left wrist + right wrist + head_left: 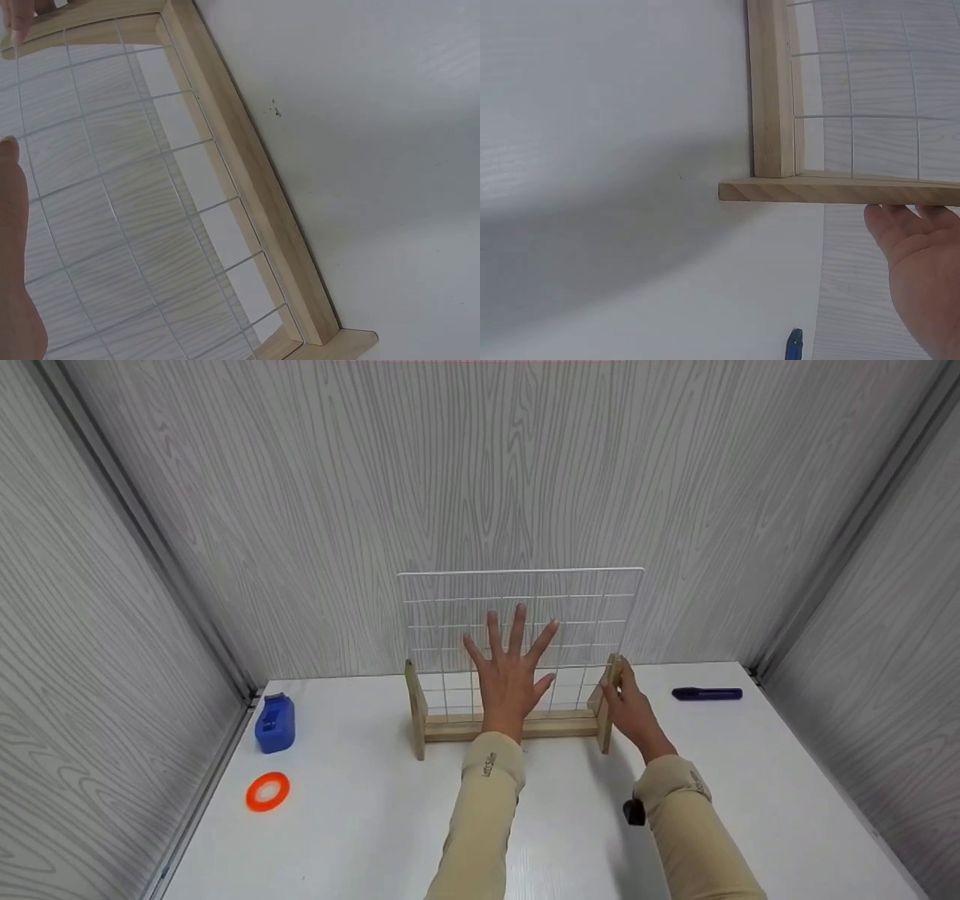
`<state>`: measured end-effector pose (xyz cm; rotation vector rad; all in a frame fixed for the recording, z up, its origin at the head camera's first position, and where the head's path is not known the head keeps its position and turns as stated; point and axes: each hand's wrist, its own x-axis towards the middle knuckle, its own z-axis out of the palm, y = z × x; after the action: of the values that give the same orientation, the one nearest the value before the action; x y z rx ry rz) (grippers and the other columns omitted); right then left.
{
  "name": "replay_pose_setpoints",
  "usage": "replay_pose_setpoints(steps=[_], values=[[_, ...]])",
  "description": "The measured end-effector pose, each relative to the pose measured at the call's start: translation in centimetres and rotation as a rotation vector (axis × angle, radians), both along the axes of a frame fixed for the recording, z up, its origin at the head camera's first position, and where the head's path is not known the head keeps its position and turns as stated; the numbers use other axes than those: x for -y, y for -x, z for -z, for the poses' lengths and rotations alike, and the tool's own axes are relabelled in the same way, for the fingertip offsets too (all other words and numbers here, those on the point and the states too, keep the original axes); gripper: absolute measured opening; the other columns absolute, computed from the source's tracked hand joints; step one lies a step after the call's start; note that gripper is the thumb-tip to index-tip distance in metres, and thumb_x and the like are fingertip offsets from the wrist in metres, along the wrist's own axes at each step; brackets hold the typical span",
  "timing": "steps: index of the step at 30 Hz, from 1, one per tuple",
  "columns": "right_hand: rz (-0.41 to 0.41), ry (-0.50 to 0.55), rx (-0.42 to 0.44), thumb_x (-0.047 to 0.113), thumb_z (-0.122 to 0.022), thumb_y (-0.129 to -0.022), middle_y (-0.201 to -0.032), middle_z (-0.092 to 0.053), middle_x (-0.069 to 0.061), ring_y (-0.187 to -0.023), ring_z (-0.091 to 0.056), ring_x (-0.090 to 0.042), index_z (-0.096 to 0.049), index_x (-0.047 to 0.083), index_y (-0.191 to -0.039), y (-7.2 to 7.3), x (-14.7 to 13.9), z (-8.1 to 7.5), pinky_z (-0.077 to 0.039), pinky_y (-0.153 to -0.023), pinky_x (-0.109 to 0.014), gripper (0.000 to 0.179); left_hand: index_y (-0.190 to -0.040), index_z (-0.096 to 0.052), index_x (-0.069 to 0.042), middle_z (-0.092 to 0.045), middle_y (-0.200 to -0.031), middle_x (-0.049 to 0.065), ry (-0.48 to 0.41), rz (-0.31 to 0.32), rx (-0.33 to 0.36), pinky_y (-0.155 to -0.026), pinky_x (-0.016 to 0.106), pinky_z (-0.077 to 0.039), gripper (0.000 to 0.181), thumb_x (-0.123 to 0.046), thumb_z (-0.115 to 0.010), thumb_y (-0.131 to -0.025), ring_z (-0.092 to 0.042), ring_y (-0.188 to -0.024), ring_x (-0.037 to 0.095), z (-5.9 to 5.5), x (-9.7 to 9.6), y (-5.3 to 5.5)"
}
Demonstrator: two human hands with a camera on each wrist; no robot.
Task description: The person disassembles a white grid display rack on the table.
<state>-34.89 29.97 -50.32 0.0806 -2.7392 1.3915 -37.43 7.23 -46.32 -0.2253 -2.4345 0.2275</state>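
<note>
A white wire grid panel (521, 571) stands upright in a light wooden stand with two side pieces and a bottom bar (562, 727). My left hand (507, 682) is before the middle of the grid, palm toward it, fingers straight and spread wide. It holds nothing; in the left wrist view part of the left hand (13, 255) overlaps the wires. At the right side piece (604, 729), my right hand (634, 712) grips the upper part between thumb and fingers. The right wrist view shows the right hand (926, 277) against the outer face of that wooden side (817, 192).
On the white table (360, 825), a blue tape dispenser (276, 725) stands at the left, with an orange ring-shaped roll (268, 792) nearer to me. A dark blue cutter knife (707, 694) lies at the right. Grey wood-grain walls (315, 510) enclose the back and both sides.
</note>
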Motion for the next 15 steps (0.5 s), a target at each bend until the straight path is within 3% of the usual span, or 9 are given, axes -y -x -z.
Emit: replay_pose_setpoints(steps=[5,12,15], values=[[0.047,-0.031,-0.011,0.029,-0.028,-0.112,-0.163,-0.022,-0.032,-0.147,-0.033,-0.049,0.003,0.007,-0.163,0.3,0.3,0.1,-0.031,-0.120,-0.060,0.063,-0.157,0.009,-0.054,-0.001,-0.173,0.002,0.013,-0.027,0.000,-0.112,0.077,-0.029,0.095,-0.086,-0.044,-0.085,-0.012,-0.157,0.043,-0.5,0.0,0.4],[0.080,-0.048,-0.008,0.028,-0.025,-0.112,-0.162,-0.025,-0.031,-0.147,-0.033,-0.049,-0.001,0.006,-0.163,0.4,0.4,-0.1,-0.030,-0.120,-0.059,0.061,-0.156,0.015,-0.052,0.005,-0.173,0.004,0.013,-0.047,0.064,-0.113,0.077,-0.027,0.100,-0.083,-0.048,-0.086,-0.009,-0.158,0.042,-1.1,-0.2,0.7],[0.097,-0.051,-0.020,0.028,-0.025,-0.112,-0.162,-0.027,-0.029,-0.147,-0.034,-0.047,-0.004,0.006,-0.163,0.4,0.5,-0.3,-0.031,-0.120,-0.059,0.060,-0.157,0.016,-0.051,0.001,-0.173,0.004,0.020,-0.057,0.072,-0.113,0.077,-0.026,0.103,-0.083,-0.051,-0.085,-0.009,-0.158,0.041,-1.2,-0.2,0.7]])
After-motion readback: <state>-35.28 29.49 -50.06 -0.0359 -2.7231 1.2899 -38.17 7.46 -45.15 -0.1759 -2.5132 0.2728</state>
